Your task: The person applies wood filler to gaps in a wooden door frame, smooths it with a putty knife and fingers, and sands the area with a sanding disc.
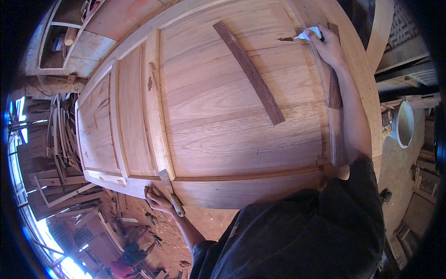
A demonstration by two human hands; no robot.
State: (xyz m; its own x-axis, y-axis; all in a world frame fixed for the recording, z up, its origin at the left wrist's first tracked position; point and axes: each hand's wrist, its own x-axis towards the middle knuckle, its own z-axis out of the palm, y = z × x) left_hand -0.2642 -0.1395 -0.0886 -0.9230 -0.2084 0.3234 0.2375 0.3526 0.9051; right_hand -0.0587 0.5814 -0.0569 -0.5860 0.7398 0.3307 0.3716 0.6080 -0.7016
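Note:
A wide panelled wooden door (pixel 232 144) lies in front of me. At its far right, my right hand (pixel 327 46) is closed around a small white squeeze bottle (pixel 310 33). The bottle's narrow nozzle points left, at a dark brown mark (pixel 285 39) on the wood. A dark wood strip (pixel 248 72) lies slanted on the large panel; another dark strip (pixel 334 93) lies on the right frame, partly behind my right forearm. By the near edge, my left hand (pixel 159 202) has its fingers apart. A putty knife (pixel 171 193) rests across that edge, its handle overlapping my left wrist.
A white bucket (pixel 405 124) stands on the floor at the right. Scrap wood strips (pixel 58 135) are piled at the left. An open shelf (pixel 58 44) is at the upper left. Another person (pixel 130 258) is low at the lower left, among wood pieces.

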